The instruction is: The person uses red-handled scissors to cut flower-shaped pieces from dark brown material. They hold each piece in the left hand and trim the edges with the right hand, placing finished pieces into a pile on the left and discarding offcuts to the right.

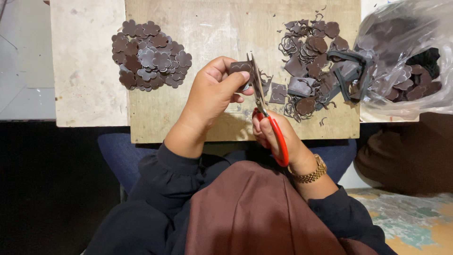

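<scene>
Nearest the camera, at 6 o'clock in the view, a brown draped cloth (255,212) covers the person's lap, flanked by dark sleeves. Above it lies the pale wooden board (198,28) that serves as the tabletop, with a lighter stone-like slab (85,71) adjoining it at 9 o'clock.

Left hand (212,94): clenched around a small dark brown scalloped leather piece (240,67), pinched between thumb and fingertips near the centre of the board. The piece stands against the blades of the scissors.

Right hand (273,134): closed through the loops of the red-handled metal scissors (264,108), just below the left hand at about 5 o'clock from it. The blades point toward 12 o'clock and meet the held piece; whether they are fully closed cannot be told. A gold-coloured link watch (309,174) sits on this wrist.

Surrounding items:
- A heap of finished dark brown flower-shaped cutouts (151,54) lies at 10 o'clock from the hands, straddling the joint between board and slab, well apart from the hands.
- A loose pile of dark brown offcuts, strips and uncut pieces (314,61) lies at 2 o'clock, near the scissor tips.
- One squarish uncut dark piece (278,93) lies just beside the blades at 3 o'clock.
- A clear plastic bag holding more dark pieces (410,56) rests at the far 3 o'clock edge, touching the offcut pile.
</scene>
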### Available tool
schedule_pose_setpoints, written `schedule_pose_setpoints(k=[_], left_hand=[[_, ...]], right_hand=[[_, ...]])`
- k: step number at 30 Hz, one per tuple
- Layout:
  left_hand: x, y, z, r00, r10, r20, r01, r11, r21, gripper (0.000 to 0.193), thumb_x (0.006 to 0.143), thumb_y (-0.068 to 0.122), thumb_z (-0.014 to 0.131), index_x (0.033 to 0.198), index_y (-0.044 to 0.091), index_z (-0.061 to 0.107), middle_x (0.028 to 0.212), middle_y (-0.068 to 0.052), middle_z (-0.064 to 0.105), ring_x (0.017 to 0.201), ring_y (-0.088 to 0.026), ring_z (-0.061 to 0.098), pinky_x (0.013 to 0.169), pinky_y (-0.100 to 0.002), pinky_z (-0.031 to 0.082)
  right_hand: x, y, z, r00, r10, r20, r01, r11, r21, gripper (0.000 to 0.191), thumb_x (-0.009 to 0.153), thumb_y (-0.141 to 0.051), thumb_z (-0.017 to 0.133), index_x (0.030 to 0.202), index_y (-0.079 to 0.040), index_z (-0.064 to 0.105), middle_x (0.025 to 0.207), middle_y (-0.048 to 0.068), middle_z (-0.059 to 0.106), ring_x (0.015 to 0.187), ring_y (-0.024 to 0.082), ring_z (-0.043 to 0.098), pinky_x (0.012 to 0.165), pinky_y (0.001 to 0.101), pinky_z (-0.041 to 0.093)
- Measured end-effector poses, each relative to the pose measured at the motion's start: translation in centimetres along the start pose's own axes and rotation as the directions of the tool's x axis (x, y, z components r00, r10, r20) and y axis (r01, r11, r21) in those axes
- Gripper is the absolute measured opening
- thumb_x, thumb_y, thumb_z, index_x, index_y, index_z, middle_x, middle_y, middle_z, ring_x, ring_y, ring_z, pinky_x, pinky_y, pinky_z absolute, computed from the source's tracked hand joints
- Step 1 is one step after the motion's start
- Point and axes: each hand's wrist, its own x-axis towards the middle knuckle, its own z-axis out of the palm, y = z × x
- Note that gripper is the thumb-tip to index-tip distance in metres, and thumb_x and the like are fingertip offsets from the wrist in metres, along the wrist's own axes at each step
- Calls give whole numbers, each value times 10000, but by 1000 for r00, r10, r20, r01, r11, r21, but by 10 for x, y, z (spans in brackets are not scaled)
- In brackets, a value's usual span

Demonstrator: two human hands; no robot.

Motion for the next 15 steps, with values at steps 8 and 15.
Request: schedule_pose_setpoints(k=[8,15], left_hand=[[0,5,-2,998,47,44,-50,997,67,141,934,65,699,1056,20,644,909,-34,731,759,-80,692,602,-211,511],[-1,6,2,997,46,55,-52,992,114,178,930,72,699,1084,2,645,886,-48,735,735,-63,678,585,-197,483]], right_hand=[[0,-6,0,998,32,48,-33,999,8,580,996,-651,527,1009,-71,521,791,-28,454,668,71,393,580,214,358],[3,-6,-3,996,-2,89,0,1000,25,636,977,-692,543,1069,-63,530,870,-8,495,748,87,448,668,229,417]])
